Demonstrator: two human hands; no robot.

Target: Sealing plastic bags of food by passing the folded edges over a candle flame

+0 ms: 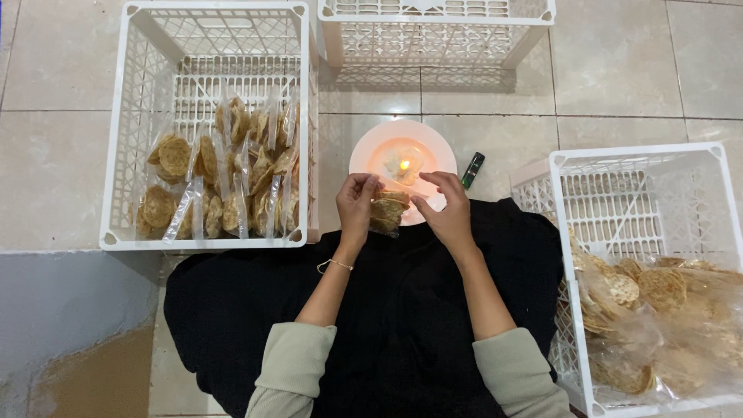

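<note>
Left hand (pixel 356 203): fingers pinched on the top edge of the cracker bag (pixel 387 210).
Right hand (pixel 447 210): pinching the same edge from the other side.
Bag: held between both hands, over the lap, just beside the candle (pixel 404 164) on the pink plate (pixel 364 155).
Handling: likely light, slippery film, brittle crackers; best held by the film edge.
Left crate (pixel 116 155): holds packed bags.
</note>
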